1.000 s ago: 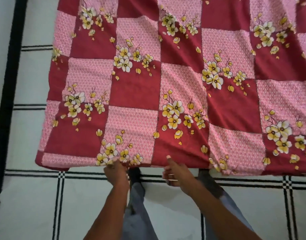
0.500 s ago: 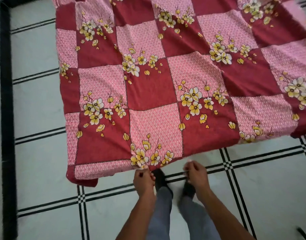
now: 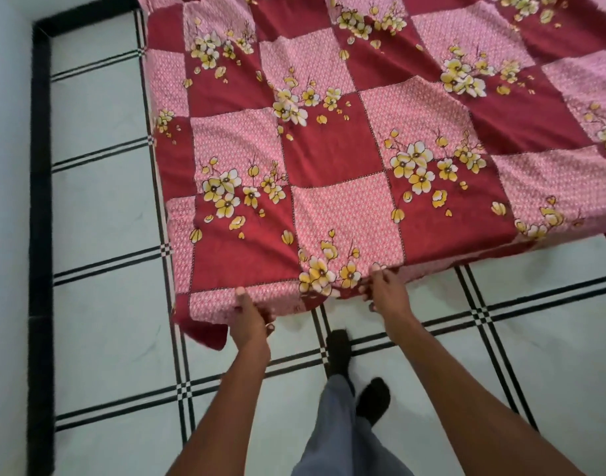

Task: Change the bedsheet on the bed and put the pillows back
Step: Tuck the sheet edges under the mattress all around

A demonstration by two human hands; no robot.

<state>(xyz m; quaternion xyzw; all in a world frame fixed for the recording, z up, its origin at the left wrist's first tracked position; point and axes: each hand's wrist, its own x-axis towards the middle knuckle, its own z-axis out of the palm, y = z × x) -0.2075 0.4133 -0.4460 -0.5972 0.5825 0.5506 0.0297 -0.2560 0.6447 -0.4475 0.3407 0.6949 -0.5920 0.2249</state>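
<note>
**Reds, pinks and black lines**

We are looking at a bedsheet that is showing a chequered pattern: plain deep-red squares are alternating with pink squares carrying a fine white speckle. Clusters of yellow-and-white flowers with small yellow buds are sitting across the joins of the squares, and thin dark dotted lines are running along the seams. Its near edge is finishing in a pink speckled band above a deep-red hem. The floor is showing pale, almost white tiles crossed by double black lines, with small black-and-white checks where they are meeting, and a broad black border is framing it at the left. We are wearing grey trousers and black socks.
</note>
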